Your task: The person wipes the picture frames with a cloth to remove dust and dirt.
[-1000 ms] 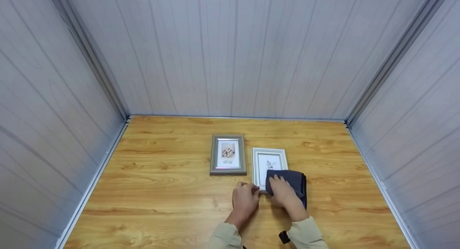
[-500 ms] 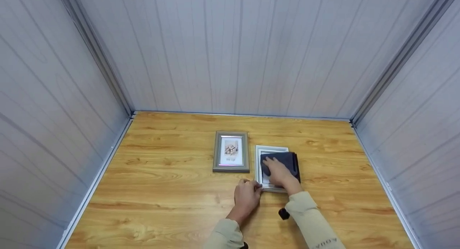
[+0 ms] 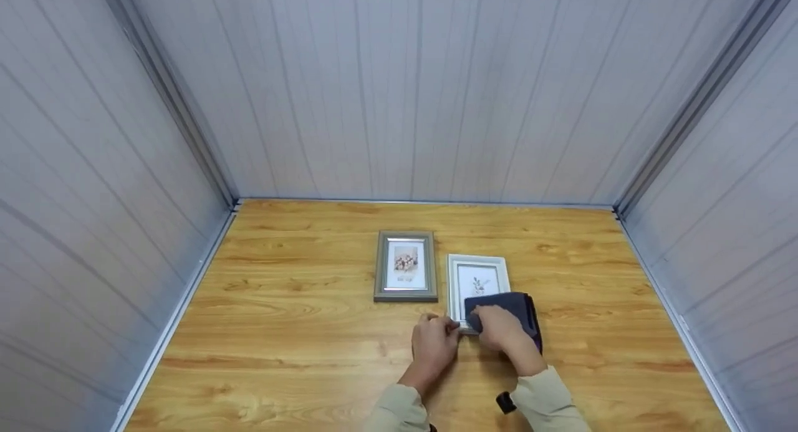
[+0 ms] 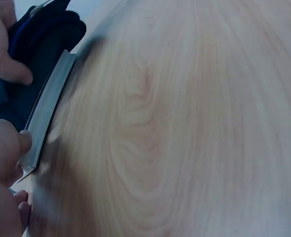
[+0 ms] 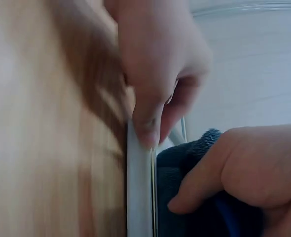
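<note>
A white photo frame (image 3: pixel 454 282) with a plant print lies face up on the wooden table. My left hand (image 3: pixel 434 343) pinches its near left corner between thumb and fingers, plain in the right wrist view, where the frame's edge (image 5: pixel 138 192) runs below the thumb. On the frame's lower right part sits a folded dark blue cloth (image 3: pixel 514 303), which overhangs the right side. My right hand (image 3: pixel 504 330) grips this cloth, thumb (image 5: pixel 185 197) along its near side; its other fingers are partly hidden. In the left wrist view the fuzzy cloth (image 4: pixel 52 47) reaches over the frame's side.
A grey-brown photo frame (image 3: pixel 379 270) with a flower picture lies flat just left of the white one. Pale panel walls (image 3: pixel 386 95) enclose the wooden table (image 3: pixel 280 345) at the back and both sides. A black device (image 3: pixel 505 403) is on the right wrist.
The right hand slid the cloth up over the white frame's picture, then back down toward its lower right, uncovering the plant print. The left hand kept hold of the corner.
</note>
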A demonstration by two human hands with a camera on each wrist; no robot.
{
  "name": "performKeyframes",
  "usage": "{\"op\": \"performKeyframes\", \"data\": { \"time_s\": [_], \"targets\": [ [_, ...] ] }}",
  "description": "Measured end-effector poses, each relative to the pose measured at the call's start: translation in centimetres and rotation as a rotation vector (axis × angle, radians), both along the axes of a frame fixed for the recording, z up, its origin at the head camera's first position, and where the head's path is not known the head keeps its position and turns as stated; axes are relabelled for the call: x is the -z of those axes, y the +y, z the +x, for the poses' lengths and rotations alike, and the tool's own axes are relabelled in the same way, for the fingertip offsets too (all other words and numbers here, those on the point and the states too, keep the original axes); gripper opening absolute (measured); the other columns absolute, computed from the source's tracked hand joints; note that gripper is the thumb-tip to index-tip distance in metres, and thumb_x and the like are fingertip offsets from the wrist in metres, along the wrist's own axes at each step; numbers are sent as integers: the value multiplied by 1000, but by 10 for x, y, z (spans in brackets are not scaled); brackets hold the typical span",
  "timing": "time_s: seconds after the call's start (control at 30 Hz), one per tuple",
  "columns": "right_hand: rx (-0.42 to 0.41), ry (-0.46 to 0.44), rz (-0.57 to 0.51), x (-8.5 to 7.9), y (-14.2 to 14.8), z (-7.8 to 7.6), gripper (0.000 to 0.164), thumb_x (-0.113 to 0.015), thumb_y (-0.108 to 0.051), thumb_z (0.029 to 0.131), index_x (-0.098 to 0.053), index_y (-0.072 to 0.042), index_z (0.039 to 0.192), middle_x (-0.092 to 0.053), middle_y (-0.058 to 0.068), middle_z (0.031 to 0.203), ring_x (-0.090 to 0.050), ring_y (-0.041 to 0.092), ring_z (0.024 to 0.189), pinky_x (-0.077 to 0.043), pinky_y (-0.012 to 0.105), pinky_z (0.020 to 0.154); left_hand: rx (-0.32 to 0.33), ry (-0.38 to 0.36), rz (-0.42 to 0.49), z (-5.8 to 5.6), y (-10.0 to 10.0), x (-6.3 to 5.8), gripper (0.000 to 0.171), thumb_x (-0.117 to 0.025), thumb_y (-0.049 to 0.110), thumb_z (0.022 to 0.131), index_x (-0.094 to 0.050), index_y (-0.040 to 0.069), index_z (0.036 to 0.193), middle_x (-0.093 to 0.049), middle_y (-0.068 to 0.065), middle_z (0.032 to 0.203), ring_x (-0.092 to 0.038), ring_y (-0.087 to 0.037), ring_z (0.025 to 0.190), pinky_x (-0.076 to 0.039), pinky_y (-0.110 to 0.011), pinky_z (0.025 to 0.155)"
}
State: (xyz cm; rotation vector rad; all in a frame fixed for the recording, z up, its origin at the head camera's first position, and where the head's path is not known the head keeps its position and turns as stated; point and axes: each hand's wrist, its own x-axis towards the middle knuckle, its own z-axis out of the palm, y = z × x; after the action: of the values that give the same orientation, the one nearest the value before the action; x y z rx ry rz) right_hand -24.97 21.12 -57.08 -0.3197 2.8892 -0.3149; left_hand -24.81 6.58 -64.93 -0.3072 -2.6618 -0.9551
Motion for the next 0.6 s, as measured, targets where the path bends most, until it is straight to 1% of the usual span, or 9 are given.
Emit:
{"op": "performKeyframes", "data": {
  "time_s": [0.07, 0.17, 0.2, 0.27, 0.33, 0.4, 0.43, 0.5, 0.6],
  "targets": [
    [57, 13, 34, -2, 2, -5, 34, -64, -6, 72, -61, -5, 106, -60, 12, 98, -55, 28, 90, -44, 42, 71, 0, 6, 4, -1, -1, 0, 5, -70, 27, 72, -70, 23, 74, -60, 12, 69, -54, -16, 86, -43, -34, 73],
    [135, 24, 97, 1, 6, -23, 26, -63, -11, 74, -63, -6, 99, -61, 13, 93, -55, 30, 87, -45, 45, 65, 8, 4, 2, -1, -2, 1, 5, -70, 28, 72, -71, 24, 74, -60, 13, 69, -54, -16, 87, -44, -34, 72],
    [154, 34, 118, 3, 8, -30, 25, -63, -13, 74, -63, -6, 99, -60, 13, 95, -54, 31, 89, -44, 46, 66, 11, 0, 4, -2, -2, 1, 5, -70, 28, 72, -70, 24, 75, -59, 13, 68, -54, -15, 86, -44, -34, 72],
    [181, 54, 154, 8, 12, -47, 32, -63, -16, 74, -60, -3, 104, -57, 17, 106, -49, 36, 100, -41, 49, 73, 10, -9, 8, -2, -1, 1, 6, -71, 29, 72, -70, 24, 75, -58, 14, 67, -53, -15, 85, -44, -33, 71],
    [206, 78, 176, 15, 16, -62, 37, -63, -18, 76, -58, -3, 110, -51, 17, 117, -41, 39, 111, -36, 52, 81, 9, -14, 12, -2, 1, 2, 6, -70, 29, 72, -70, 24, 75, -58, 14, 67, -53, -15, 85, -44, -33, 71],
    [216, 87, 198, 19, 19, -72, 43, -63, -21, 77, -56, -4, 116, -45, 16, 126, -32, 40, 118, -31, 55, 86, 8, -19, 19, -3, 3, 3, 7, -70, 30, 73, -71, 24, 76, -58, 14, 68, -53, -15, 85, -44, -33, 71],
    [218, 89, 210, 20, 20, -74, 44, -63, -20, 77, -55, -5, 118, -43, 15, 129, -29, 40, 120, -30, 55, 87, 5, -18, 23, -3, 4, 3, 7, -70, 30, 73, -71, 24, 76, -59, 13, 68, -53, -15, 85, -44, -34, 71],
    [208, 93, 241, 19, 21, -71, 42, -62, -21, 78, -55, -7, 118, -42, 13, 130, -27, 38, 122, -29, 55, 87, 0, -12, 26, -3, 4, 2, 7, -70, 30, 72, -71, 24, 75, -60, 13, 69, -54, -15, 85, -44, -34, 70],
    [156, 100, 272, 15, 18, -52, 39, -62, -18, 77, -58, -6, 114, -45, 13, 128, -30, 39, 120, -32, 54, 85, -13, 1, 27, -2, 1, 1, 7, -71, 29, 71, -71, 24, 74, -60, 13, 69, -54, -16, 82, -44, -34, 68]
  ]
}}
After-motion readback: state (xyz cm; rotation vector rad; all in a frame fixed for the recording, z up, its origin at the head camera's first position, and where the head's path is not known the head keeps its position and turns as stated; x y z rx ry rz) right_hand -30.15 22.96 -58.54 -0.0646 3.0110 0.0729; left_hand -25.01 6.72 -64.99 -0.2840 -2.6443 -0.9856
